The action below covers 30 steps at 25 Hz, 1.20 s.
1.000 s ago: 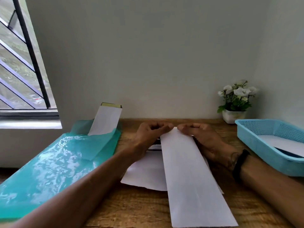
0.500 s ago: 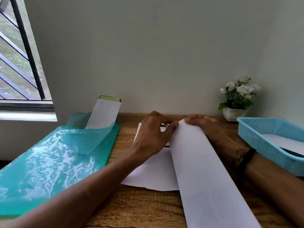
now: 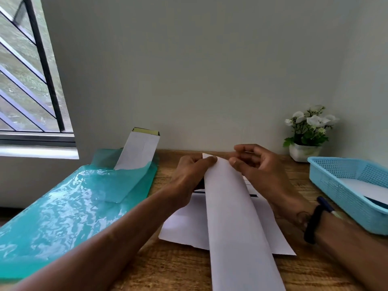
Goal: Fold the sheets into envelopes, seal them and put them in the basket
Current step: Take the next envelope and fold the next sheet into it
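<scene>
Left hand [image 3: 192,175] pinches the folded sheet's [image 3: 235,217] far end mid-desk [image 3: 178,267]; right hand [image 3: 256,164] hovers beside it, fingers loosely curled, holding nothing

I see a plain pale wall [image 3: 210,70] behind a wooden table [image 3: 172,269], a barred window [image 3: 27,80] at left letting in daylight, and a small potted plant [image 3: 306,131].

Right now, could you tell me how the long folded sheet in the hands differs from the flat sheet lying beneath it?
The folded sheet is a narrow strip, its far end pinched by the left hand, with the right hand at that end; the flat sheet is wider, lies untouched on the table and shows dark print near its far edge. Both are white paper.
</scene>
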{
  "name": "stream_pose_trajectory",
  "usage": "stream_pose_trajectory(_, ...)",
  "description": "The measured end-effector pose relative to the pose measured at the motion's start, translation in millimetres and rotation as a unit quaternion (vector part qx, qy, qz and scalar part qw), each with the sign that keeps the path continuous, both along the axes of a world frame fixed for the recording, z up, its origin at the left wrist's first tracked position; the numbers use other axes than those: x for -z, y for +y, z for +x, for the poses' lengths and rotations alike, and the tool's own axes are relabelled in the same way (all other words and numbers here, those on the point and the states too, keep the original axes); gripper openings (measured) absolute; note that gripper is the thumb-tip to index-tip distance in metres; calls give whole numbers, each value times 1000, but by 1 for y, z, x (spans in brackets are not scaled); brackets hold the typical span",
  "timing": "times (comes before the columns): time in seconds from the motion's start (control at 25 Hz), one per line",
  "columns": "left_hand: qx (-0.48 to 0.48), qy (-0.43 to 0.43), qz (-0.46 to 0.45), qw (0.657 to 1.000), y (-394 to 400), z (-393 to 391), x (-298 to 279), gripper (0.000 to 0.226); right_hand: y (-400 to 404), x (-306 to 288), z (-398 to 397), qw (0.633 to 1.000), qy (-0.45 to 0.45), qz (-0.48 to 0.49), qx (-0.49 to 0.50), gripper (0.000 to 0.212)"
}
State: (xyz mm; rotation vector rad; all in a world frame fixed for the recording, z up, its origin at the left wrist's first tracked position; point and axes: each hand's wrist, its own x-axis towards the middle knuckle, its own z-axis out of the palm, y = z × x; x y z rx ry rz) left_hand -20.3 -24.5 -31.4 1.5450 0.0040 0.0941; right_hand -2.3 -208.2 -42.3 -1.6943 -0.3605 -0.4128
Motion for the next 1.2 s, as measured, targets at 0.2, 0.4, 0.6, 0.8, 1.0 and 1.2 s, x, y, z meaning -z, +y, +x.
stream_pose_trajectory(0.2,23,9,-24,999,-5,3,2,32,-8,6,9,981,111,157,-21,27)
stream_pose_trajectory(0.4,7,22,-41,999,-11,6,4,26,-8,3,12,964,162,211,-25,27)
stream_pose_trajectory(0.6,16,19,-41,999,-12,5,7,44,-7,1,11,959,163,232,-11,27)
stream_pose_trajectory(0.8,51,2,-23,998,-13,0,5,28,-6,2,6,966,174,180,-70,42)
stream_pose_trajectory(1.0,33,-21,6,999,-11,2,3,22,-8,-1,6,967,180,169,-68,36)
stream_pose_trajectory(1.2,-43,-27,-1,999,-2,10,8,33,-8,-2,2,953,220,164,-125,47)
